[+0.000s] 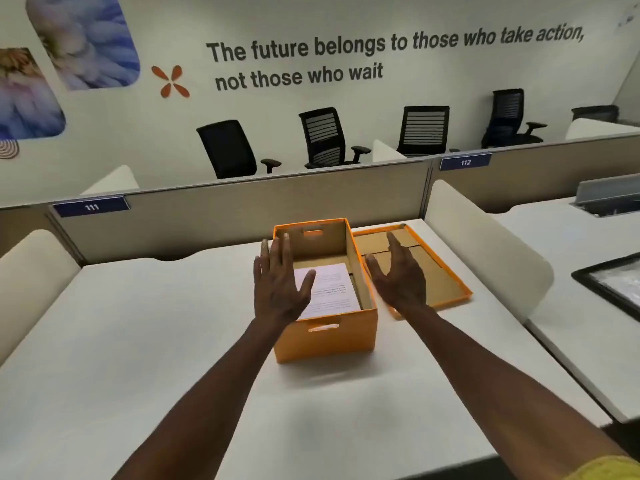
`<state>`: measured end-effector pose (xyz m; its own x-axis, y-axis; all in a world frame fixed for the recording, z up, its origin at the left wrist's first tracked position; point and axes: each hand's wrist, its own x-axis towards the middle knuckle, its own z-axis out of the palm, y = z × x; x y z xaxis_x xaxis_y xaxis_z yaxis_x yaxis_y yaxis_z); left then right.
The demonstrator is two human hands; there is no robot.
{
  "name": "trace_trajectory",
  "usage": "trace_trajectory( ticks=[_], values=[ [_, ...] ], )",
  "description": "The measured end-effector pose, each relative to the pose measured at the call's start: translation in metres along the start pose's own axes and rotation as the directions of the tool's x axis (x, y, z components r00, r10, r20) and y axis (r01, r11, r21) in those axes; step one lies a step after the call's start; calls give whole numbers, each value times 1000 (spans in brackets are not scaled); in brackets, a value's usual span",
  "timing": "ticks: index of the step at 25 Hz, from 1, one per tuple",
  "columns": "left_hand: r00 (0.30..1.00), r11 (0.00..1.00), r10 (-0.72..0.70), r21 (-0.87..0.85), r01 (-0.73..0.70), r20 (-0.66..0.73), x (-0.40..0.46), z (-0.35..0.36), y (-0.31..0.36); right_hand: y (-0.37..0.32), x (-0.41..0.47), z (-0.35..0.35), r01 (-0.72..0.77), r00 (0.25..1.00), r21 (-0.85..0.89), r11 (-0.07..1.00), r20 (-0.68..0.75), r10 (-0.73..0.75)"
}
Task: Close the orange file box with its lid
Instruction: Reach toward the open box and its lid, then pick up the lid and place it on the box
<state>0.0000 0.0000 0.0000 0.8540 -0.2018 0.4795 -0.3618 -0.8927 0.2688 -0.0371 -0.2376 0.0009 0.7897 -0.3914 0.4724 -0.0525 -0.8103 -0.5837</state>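
Note:
An open orange file box (341,336) stands in the middle of the white desk, with printed paper (334,289) lying inside. Its orange lid (446,282) lies upside down on the desk, touching the box's right side. My left hand (280,289) hovers with fingers spread over the box's left wall and holds nothing. Over the near left part of the lid my right hand (401,275) is held flat and empty, just right of the box wall.
The white desk (138,341) has rounded side dividers at left (31,268) and right (485,244). A grey partition (242,206) runs behind the box. A dark-framed tray (613,282) sits on the neighbouring desk at right. Office chairs stand beyond the partition.

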Motion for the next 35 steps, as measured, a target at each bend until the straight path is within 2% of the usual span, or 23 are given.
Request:
trace_trajectory(
  ticks=[1, 3, 4, 6, 8, 9, 10, 13, 19, 25, 27, 28, 29, 30, 31, 33, 35],
  values=[
    [995, 994, -100, -32, 101, 31, -7, 8, 0, 10, -3, 3, -76, 993, 16, 997, 91, 74],
    [945, 943, -320, -74, 325, 73, -18, 22, -7, 29, -10, 12, -193, 931, -22, 981, 311, 190],
    [894, 896, -430, -66, 440, 127, -28, 31, -13, 40, -18, 19, -241, 873, -47, 969, 427, 237],
    [766, 778, -595, -65, 625, 243, -32, 41, -16, 51, -24, 31, -330, 794, -15, 944, 537, 286],
    [653, 654, -669, -138, 744, 356, -30, 46, -15, 56, -24, 40, -451, 722, 75, 889, 617, 314],
    [623, 608, -678, -181, 773, 390, -31, 49, -15, 57, -24, 44, -494, 689, 108, 863, 654, 312],
    [613, 579, -679, -219, 786, 404, -33, 50, -15, 58, -24, 48, -514, 671, 145, 846, 682, 291],
    [617, 540, -688, -297, 787, 382, -38, 46, -12, 58, -26, 55, -475, 721, 243, 846, 658, 216],
    [653, 556, -714, -360, 749, 254, -58, 38, -22, 50, -32, 68, -430, 743, 312, 847, 656, 135],
    [680, 608, -667, -304, 733, 306, -69, 34, -44, 38, -42, 80, -431, 750, 302, 851, 643, 152],
    [710, 665, -643, -251, 704, 287, -71, 30, -41, 40, -43, 79, -458, 743, 286, 842, 643, 186],
    [767, 737, -611, -212, 641, 196, -72, 26, -36, 43, -43, 77, -475, 738, 285, 832, 645, 200],
    [855, 838, -515, -180, 516, 53, -72, 22, -28, 48, -43, 74, -489, 735, 286, 824, 645, 212],
    [932, 928, -355, -150, 341, -77, -71, 19, -17, 55, -42, 70, -500, 738, 289, 816, 635, 227],
    [966, 972, -198, -164, 171, -165, -68, 21, -2, 64, -41, 66, -512, 747, 291, 808, 615, 252],
    [984, 955, -50, -297, -3, -172, -65, 30, 41, 89, -37, 55, -516, 771, 260, 816, 556, 310],
    [999, 904, 19, -426, -39, -51, -64, 47, 88, 117, -31, 43, -488, 806, 197, 851, 476, 352]
  ],
)
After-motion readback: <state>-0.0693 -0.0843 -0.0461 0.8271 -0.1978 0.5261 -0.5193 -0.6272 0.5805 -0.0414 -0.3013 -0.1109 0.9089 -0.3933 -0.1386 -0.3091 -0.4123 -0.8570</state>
